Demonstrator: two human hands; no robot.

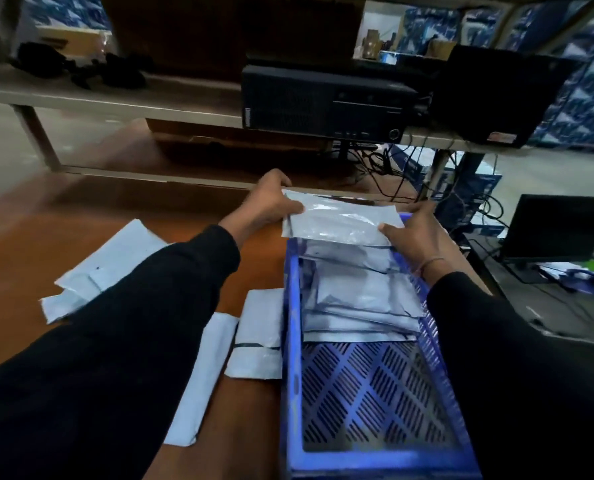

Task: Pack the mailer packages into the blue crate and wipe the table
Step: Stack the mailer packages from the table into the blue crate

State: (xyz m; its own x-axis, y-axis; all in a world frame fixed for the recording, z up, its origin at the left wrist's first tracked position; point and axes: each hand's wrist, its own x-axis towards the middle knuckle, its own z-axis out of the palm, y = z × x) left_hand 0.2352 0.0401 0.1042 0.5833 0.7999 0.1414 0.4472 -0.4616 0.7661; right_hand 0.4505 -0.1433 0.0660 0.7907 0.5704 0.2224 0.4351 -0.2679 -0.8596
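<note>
Both hands hold one grey mailer package (340, 220) over the far end of the blue crate (294, 341): the left hand (271, 202) pinches its far left corner, the right hand (417, 237) grips its near right edge. The slick film could slip from these edge grips, or the mailer could catch the crate rim and land askew on the stack inside (354, 296). Several loose mailers (257, 334) lie unpacked on the desk (39, 244)

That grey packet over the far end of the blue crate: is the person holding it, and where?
Yes. Both hands hold the grey mailer package by its short ends: the left hand grips the left end, the right hand the right end.
</note>
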